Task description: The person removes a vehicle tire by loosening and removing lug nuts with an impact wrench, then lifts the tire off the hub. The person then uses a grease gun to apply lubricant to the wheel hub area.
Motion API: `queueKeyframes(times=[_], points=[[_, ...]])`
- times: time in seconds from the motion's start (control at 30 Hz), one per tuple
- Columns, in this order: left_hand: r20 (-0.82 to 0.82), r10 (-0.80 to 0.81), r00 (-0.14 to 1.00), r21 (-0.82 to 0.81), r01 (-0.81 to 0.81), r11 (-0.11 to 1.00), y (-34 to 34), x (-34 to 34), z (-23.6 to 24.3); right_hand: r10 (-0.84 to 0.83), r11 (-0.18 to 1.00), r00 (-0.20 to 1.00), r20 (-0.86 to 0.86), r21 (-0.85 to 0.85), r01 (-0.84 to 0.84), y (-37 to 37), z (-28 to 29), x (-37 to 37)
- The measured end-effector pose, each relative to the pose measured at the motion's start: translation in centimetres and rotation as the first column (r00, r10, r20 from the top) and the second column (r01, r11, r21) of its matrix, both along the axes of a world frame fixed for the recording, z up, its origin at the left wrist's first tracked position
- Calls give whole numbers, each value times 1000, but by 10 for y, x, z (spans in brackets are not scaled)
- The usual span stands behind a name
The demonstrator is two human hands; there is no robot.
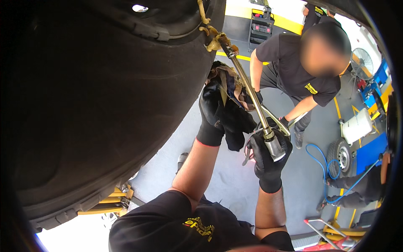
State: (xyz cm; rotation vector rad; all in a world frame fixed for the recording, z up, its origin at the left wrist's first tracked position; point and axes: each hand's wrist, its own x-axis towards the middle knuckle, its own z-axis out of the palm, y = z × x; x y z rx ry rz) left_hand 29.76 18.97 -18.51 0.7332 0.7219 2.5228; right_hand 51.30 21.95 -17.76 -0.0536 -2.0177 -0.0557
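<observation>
My left hand [212, 105], in a black glove, is closed on a bunched dark rag [235, 113] with striped, stained folds, beside the tire. A long metal rod [247, 84] slants down from the wheel well, its upper end coated in thick tan grease [216, 42]. At its lower end are a nut and a silver block-like end [274, 149]. Around that lower end my right hand [270, 161], also black-gloved, is wrapped. A thin grey cable loops beside it. Just beyond, a co-worker's gloved hand [284, 122] is near a metal bar [275, 117]; the exact contact is unclear.
A large black tire [109, 96] fills the left side. A co-worker [289, 63] leans in opposite me. Farther right are a spare wheel [340, 157], a blue hose [323, 168], a white tank [357, 128] and a fan [362, 63]. A tool cart [261, 27] stands at the back.
</observation>
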Motion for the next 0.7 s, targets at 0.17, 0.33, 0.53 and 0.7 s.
queueKeyframes(times=[0.17, 0.33, 0.53, 0.7], points=[[3, -256, 967, 300, 244, 922, 0, 19, 9, 213, 949, 976, 37, -248, -197, 10, -4, 10], [-99, -521, 848, 460, 503, 732, -4, 43, 12, 290, 859, 957, -27, -432, -273, 14, -20, 22], [-48, -145, 988, 222, 152, 963, -11, 57, -33, 269, 482, 942, -199, -819, -311, 6, -58, 88], [-76, 14, 997, 66, -9, 998, -26, 64, -74, 210, 205, 961, -180, -953, -223, -11, -95, 142]])
